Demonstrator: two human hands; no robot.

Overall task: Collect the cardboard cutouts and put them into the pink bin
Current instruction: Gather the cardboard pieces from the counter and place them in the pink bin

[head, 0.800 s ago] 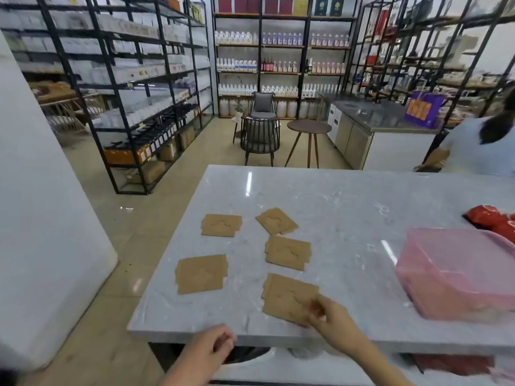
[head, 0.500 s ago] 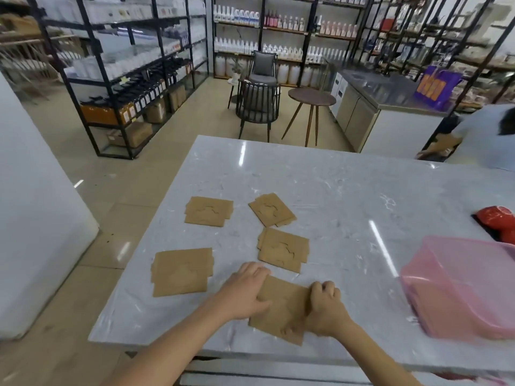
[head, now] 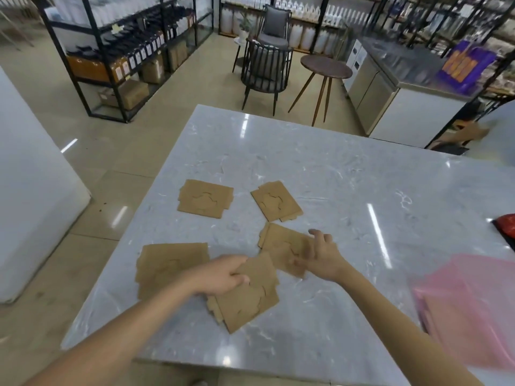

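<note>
Several brown cardboard cutouts lie on the grey marble table [head: 320,174]. My left hand [head: 223,275] grips the nearest cutout [head: 248,299] by its left edge, lifted and tilted above the table. My right hand [head: 320,254], blurred, hovers with fingers spread over the middle cutout [head: 281,243]. A larger cutout [head: 167,263] lies at the left, partly hidden by my left forearm. Two more cutouts [head: 204,198] [head: 276,201] lie farther back. The translucent pink bin [head: 468,310] stands at the right edge of the table.
A red packet [head: 505,224] lies at the far right of the table. Beyond the table stand a black chair [head: 264,68], a round side table [head: 324,69], black shelving racks and a steel counter [head: 404,87]. A white cabinet [head: 28,190] is at the left.
Both hands were on the nearest cutout; now my left hand alone holds it, lifted, and my right hand has let go and moved back over the middle cutout. The camera tilted further down.
</note>
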